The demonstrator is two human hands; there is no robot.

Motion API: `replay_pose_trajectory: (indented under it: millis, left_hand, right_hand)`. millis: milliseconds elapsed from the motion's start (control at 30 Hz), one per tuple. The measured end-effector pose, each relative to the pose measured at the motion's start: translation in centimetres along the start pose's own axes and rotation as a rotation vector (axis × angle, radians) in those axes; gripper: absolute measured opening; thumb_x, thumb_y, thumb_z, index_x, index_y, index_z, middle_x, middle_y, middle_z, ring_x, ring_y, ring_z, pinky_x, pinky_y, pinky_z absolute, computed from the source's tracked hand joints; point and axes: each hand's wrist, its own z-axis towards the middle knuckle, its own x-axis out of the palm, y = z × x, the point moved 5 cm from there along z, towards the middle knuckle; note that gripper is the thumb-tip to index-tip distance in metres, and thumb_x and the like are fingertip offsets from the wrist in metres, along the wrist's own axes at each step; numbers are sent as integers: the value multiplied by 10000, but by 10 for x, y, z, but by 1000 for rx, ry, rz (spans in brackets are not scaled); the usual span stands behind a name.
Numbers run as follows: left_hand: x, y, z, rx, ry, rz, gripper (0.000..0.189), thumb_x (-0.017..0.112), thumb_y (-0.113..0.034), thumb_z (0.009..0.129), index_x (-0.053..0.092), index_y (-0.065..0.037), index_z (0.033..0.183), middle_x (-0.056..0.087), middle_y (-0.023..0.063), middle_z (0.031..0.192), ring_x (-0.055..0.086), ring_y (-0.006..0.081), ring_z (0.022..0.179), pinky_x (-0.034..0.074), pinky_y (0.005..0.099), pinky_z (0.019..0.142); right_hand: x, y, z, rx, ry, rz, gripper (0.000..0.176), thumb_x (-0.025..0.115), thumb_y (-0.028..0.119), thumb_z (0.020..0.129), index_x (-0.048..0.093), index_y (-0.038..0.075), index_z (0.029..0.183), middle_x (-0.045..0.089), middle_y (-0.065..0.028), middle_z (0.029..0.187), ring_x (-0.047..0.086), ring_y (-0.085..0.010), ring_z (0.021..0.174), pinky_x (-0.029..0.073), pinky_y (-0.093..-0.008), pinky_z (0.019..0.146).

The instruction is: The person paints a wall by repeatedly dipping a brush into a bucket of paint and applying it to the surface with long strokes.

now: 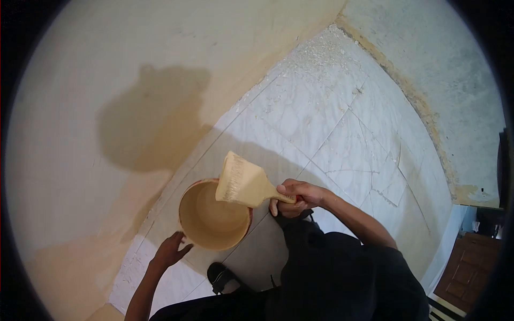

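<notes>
- Head view, just below and right of the frame's centre: shows the right hand (292, 199), fingers and thumb clamped around the handle of a broad brush (243, 183).
- At the centre: see that brush lying aslant, bristle end toward the upper left, handle toward the lower right, with a pale yellow coat over bristles and body.
- Left of and below centre: find a round bucket (214, 236), mouth toward the camera, pale yellow inside, reddish-brown in places along the rim; overlapped at its upper right by the brush, with contact impossible to tell.
- Lower left of the bucket: note the left hand (170, 250), fingers and thumb apart, right beside the rim; whether touching, cannot tell.
- Middle to upper right: see a pale tiled floor (294, 117), scattered with flakes (321, 56) near the top.
- Upper left: see a pale wall (69, 91), crossed by a shadow (152, 123).
- Bottom centre: see dark clothing (332, 273) and a dark shoe (217, 274).
- Lower right: see a brown panelled door (465, 270).
</notes>
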Motion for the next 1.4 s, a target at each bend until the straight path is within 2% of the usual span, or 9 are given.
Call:
replay_pose_trajectory:
  millis: [167,267,333,433,567,700,967,1233,1400]
  left_hand:
    - [-10,13,-1,-68,-15,25,340,646,-156,808,548,-12,1101,613,160,957,634,296,819,517,379,719]
    - [-20,8,-5,-188,-201,-99,305,617,-71,803,552,-9,1094,610,168,1029,634,283,811,519,355,705]
    - [-15,2,-12,-231,-134,-68,295,633,-78,792,557,-12,1069,614,164,1012,635,284,803,518,363,701]
    - [1,-12,-23,-274,-84,-55,285,648,-89,783,560,-15,1044,626,155,972,638,284,791,517,366,696]
    - [18,-31,-56,-481,-49,-197,251,628,-116,819,570,-14,1041,636,135,918,647,262,774,519,340,683]
    - [40,0,-73,-439,110,-117,287,634,-152,822,571,-53,1083,643,110,897,645,241,794,513,346,719]
    - [11,42,-36,-351,-129,-51,286,636,-108,810,547,-9,1063,598,147,979,637,253,765,512,353,681]
    - [-24,-17,-17,-348,-215,-28,303,631,-51,791,532,-25,1077,588,162,1007,633,275,776,514,357,675]
    - [15,-12,-22,-237,-206,-135,331,641,-13,765,525,-20,1075,572,167,978,624,305,822,525,377,690]
  right_hand:
    - [-49,56,-10,-231,-271,-91,393,415,367,978,571,7,994,322,46,587,289,-51,481,250,-206,430]
    - [-108,93,-19,-427,-592,-337,390,366,331,997,542,-17,1011,317,37,594,286,-58,480,269,-215,433]
    - [-143,121,-36,-571,-1128,-741,354,343,271,1001,543,-20,1012,360,29,593,320,-58,477,294,-227,434]
    - [-163,147,-36,-607,-1276,-814,331,337,238,995,543,-21,1012,403,27,601,359,-55,479,320,-232,441]
    - [-158,172,-10,-645,-1251,-852,308,382,236,983,556,-18,986,412,35,590,368,-47,453,317,-230,418]
    - [-153,179,15,-665,-1228,-758,304,397,240,979,552,-21,961,409,36,572,366,-42,439,306,-224,405]
    - [-150,188,46,-756,-1322,-879,337,417,198,946,514,-20,708,442,2,539,393,-80,462,311,-279,432]
    - [-148,163,19,-712,-1230,-871,298,443,189,937,551,-2,736,448,15,545,393,-65,467,306,-257,425]
    - [-167,208,25,-718,-1361,-861,283,467,177,898,584,-59,796,511,-138,536,470,-148,494,373,-354,477]
